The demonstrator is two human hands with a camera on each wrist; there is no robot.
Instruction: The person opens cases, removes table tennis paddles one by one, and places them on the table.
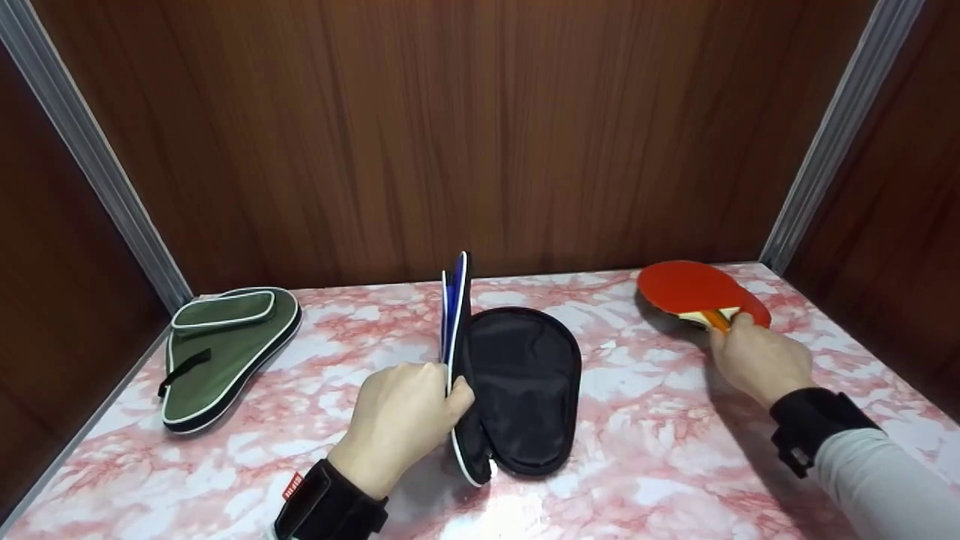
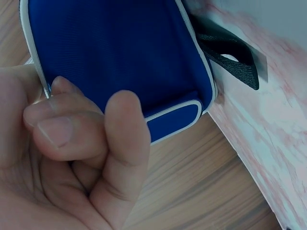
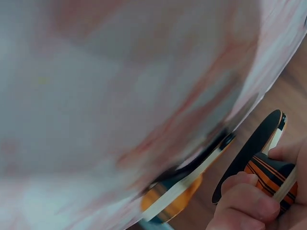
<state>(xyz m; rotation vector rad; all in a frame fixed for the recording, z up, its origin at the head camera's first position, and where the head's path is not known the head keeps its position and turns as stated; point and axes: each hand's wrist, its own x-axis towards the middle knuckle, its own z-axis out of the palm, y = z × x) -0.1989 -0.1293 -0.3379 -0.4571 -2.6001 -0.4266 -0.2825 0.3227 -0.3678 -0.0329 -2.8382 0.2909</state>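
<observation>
My left hand [image 1: 405,405] grips the edge of the raised lid of a paddle case [image 1: 525,382], which lies unfolded with its black inside showing. The lid stands nearly upright; its blue outside [image 2: 115,52] with white piping fills much of the left wrist view. At the right, my right hand [image 1: 761,356] holds a table tennis paddle [image 1: 686,285] by its handle, red face up and tilted above the table. The right wrist view shows its black underside and black-and-orange striped handle [image 3: 271,177]. A second paddle [image 3: 187,182] lies on the table close by, mostly hidden in the head view.
A green paddle case [image 1: 225,345] with white piping and a black strap lies at the left of the pink-and-white marbled table [image 1: 337,330]. Wooden panels [image 1: 480,135] with metal corner posts stand at the back and both sides.
</observation>
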